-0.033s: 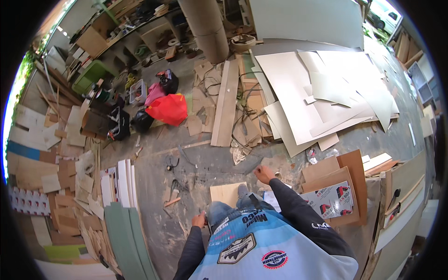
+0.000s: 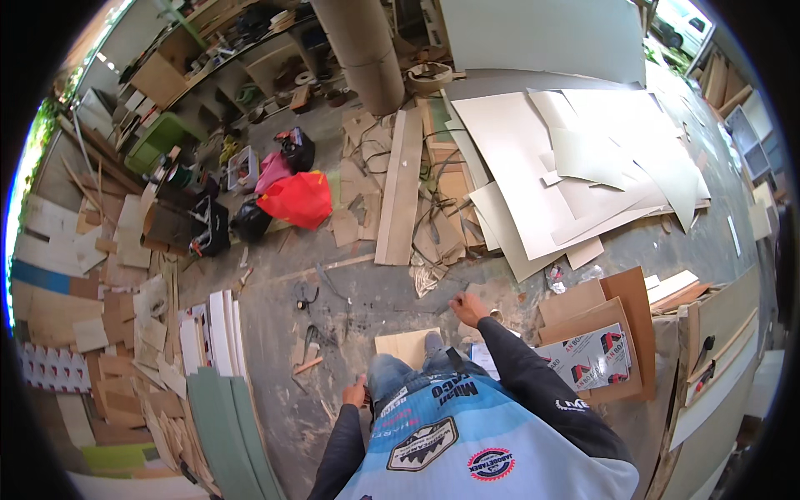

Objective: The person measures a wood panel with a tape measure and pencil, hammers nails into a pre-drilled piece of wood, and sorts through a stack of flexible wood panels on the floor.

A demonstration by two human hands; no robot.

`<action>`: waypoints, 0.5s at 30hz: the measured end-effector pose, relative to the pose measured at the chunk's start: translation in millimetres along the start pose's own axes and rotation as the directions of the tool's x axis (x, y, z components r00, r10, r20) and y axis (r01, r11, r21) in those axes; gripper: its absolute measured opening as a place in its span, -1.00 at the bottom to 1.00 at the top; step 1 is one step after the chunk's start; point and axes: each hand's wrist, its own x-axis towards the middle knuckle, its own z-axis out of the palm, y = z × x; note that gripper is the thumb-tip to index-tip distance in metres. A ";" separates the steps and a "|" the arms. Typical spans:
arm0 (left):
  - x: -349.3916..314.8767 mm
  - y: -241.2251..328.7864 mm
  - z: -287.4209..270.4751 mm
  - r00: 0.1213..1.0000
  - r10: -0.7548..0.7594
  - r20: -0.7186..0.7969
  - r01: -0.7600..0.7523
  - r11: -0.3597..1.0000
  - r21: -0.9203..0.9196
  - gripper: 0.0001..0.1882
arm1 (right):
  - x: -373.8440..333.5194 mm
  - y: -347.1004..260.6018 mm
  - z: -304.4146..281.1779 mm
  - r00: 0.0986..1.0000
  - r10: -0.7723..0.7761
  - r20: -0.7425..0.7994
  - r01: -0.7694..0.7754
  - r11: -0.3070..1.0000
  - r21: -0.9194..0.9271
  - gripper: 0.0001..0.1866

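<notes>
My right hand [image 2: 469, 309] is stretched out over the grey floor, fingers curled together. Anything between its fingertips is too small to make out. My left hand [image 2: 355, 392] is beside my left knee, curled with the thumb side up; its contents, if any, are hidden. A pale wooden board [image 2: 398, 347] lies on the floor in front of me, with my grey shoe [image 2: 433, 342] at its right part. White printed papers [image 2: 485, 360] lie beside my right forearm. Left of the board are a stick of reddish wood [image 2: 308, 365] and a dark strap-like piece [image 2: 311, 336].
Large white sheets [image 2: 500, 150] lie stacked at the far right. Cardboard pieces [image 2: 635, 333] are near my right arm. At left lean green boards [image 2: 225, 425] and white boards [image 2: 225, 325]. A long plank [image 2: 400, 187], a red bag [image 2: 296, 200] and a round column [image 2: 362, 58] stand farther off.
My right hand has shifted slightly to the left. The whole view has moved a little with my head; the left hand stays beside the knee.
</notes>
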 end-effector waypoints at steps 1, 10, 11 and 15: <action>26.9 7.8 0.2 0.990 0.121 -0.073 -0.117 0.991 0.063 -0.34 | 18.3 -13.4 -5.4 0.999 0.035 -0.018 -0.034 0.998 0.057 -0.65; 130.8 173.8 -39.1 0.755 0.616 0.224 -0.655 0.689 0.312 -0.49 | 106.9 -31.0 29.2 0.964 0.230 0.135 -0.219 0.972 -0.088 -0.71; 152.8 195.6 -46.3 0.758 0.611 0.228 -0.651 0.697 0.300 -0.51 | 119.3 -27.1 29.5 0.956 0.255 0.145 -0.238 0.963 -0.130 -0.70; 194.9 329.0 -54.7 0.668 0.661 0.341 -0.744 0.601 0.291 -0.55 | 141.6 40.2 40.5 0.845 0.535 0.021 -0.529 0.841 -0.112 -0.70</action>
